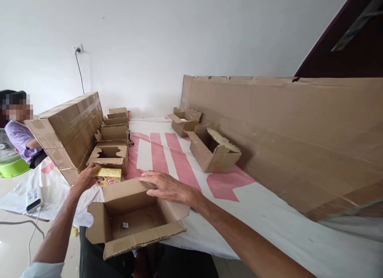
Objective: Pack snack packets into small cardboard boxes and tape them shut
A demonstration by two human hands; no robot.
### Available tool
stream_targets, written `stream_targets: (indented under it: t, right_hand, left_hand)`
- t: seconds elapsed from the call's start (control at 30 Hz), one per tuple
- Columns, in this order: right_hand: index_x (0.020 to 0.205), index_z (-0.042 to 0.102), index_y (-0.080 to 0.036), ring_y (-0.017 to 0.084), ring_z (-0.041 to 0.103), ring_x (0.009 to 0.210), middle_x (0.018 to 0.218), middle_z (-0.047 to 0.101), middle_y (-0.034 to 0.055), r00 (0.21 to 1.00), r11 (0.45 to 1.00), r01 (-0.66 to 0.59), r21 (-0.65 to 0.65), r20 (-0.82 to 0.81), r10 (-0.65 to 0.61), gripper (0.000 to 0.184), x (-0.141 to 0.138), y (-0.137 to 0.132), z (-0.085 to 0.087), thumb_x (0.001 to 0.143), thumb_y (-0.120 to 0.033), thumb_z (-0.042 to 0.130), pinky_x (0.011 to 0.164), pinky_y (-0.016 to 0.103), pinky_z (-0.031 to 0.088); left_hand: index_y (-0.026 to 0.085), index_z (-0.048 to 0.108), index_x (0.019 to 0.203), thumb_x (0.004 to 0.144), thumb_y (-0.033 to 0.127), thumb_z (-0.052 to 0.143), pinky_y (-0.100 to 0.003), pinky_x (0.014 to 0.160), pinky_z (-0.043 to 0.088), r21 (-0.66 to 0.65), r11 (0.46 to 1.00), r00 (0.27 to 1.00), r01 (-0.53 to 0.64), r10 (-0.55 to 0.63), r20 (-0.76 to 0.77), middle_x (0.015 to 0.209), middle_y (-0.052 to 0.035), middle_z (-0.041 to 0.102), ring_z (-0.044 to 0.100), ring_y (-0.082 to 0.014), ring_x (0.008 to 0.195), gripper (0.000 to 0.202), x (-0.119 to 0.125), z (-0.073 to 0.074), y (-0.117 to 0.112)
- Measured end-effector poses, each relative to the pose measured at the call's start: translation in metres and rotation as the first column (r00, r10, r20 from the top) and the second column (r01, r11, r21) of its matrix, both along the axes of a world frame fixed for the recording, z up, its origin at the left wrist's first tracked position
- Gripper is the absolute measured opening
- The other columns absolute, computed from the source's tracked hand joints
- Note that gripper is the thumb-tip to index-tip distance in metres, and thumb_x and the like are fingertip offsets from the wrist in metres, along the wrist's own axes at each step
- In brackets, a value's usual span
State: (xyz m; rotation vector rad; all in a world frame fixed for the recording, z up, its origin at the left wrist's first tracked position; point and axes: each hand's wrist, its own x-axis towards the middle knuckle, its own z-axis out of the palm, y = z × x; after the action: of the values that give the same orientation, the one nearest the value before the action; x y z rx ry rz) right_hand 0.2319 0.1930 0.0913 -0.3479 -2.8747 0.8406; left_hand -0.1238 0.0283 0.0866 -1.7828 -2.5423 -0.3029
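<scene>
1. At the near edge of the worktop (269,214) stands an open box (131,220), its flaps spread outward. A small dark object (125,225) lies on its floor.
2. The right hand (167,187) lies flat on the far flap of this box, palm down, fingers stretched and pointing left. The forearm comes in from the lower right.
3. The left hand (86,176) is well apart from the right one, with the arm extended forward. Its fingers are curled over the left end of a yellow packet (108,176), just behind the box. The thumb is hidden, so I cannot tell if it grips.
4. Behind the packet runs a row of open boxes (111,148), beside big taped cartons (72,126).
5. Farther right are two open boxes (214,152), and a long cardboard sheet (299,138) leans there.
6. Far left sits another person (20,136).
</scene>
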Motion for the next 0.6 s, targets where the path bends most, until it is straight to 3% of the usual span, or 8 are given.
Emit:
stream_targets:
  t: [0.1,0.2,0.33,0.43,0.5,0.6]
  right_hand:
    - [0.156,0.063,-0.020,0.036,0.043,0.161,0.168,0.054,0.0162,1.000,0.998,0.004,-0.068,-0.023,-0.005,0.060,0.002,0.001,0.001,0.096,-0.025,0.069,0.133,0.057,0.035]
    - [0.151,0.068,-0.021,0.033,0.049,0.157,0.168,0.054,0.0150,0.987,0.985,0.037,-0.166,-0.146,-0.062,0.054,0.008,0.005,0.001,0.097,-0.029,0.070,0.131,0.055,0.040]
    - [0.139,0.074,-0.023,0.028,0.063,0.142,0.150,0.068,0.0124,0.882,0.942,0.139,-0.304,-0.395,-0.258,0.043,0.028,0.021,-0.010,0.103,-0.045,0.063,0.119,0.048,0.053]
    - [0.131,0.075,-0.023,0.027,0.072,0.124,0.135,0.074,0.0123,0.781,0.877,0.318,-0.359,-0.426,-0.457,0.044,0.051,0.035,-0.035,0.104,-0.053,0.057,0.103,0.044,0.062]
    - [0.125,0.076,-0.021,0.029,0.074,0.116,0.127,0.076,0.0135,0.748,0.836,0.439,-0.329,-0.382,-0.543,0.046,0.070,0.040,-0.060,0.103,-0.057,0.056,0.097,0.045,0.064]
    - [0.119,0.076,-0.023,0.034,0.073,0.118,0.124,0.077,0.0143,0.753,0.819,0.540,-0.196,-0.322,-0.573,0.046,0.100,0.037,-0.101,0.100,-0.061,0.061,0.100,0.049,0.063]
  left_hand:
    - [0.025,0.070,0.130,0.090,0.010,0.064,-0.038,0.094,0.057,0.035,0.994,0.993,-0.105,0.107,-0.050,0.128,-0.0109,0.066,0.073,-0.0291,0.113,0.043,0.000,-0.011,0.008]
    - [0.023,0.066,0.128,0.095,0.019,0.065,-0.040,0.090,0.058,0.117,0.974,0.976,-0.192,0.202,-0.078,0.127,-0.0124,0.062,0.072,-0.0303,0.108,0.033,0.003,-0.027,0.006]
    - [0.019,0.064,0.126,0.094,0.029,0.071,-0.041,0.091,0.057,0.316,0.926,0.961,-0.208,0.254,-0.113,0.123,-0.0135,0.062,0.069,-0.0319,0.109,0.034,0.009,-0.050,-0.002]
    - [0.018,0.065,0.122,0.094,0.034,0.072,-0.041,0.089,0.055,0.440,0.866,0.940,-0.236,0.318,-0.121,0.123,-0.0153,0.063,0.066,-0.0335,0.113,0.033,0.014,-0.062,-0.009]
    - [0.020,0.067,0.110,0.097,0.038,0.067,-0.037,0.082,0.053,0.453,0.845,0.933,-0.284,0.352,-0.074,0.116,-0.0131,0.067,0.067,-0.0311,0.107,0.022,0.018,-0.068,-0.013]
    - [0.023,0.065,0.088,0.101,0.040,0.059,-0.030,0.068,0.044,0.353,0.888,0.955,-0.295,0.287,0.078,0.090,-0.0049,0.071,0.067,-0.0229,0.082,0.023,0.025,-0.077,-0.016]
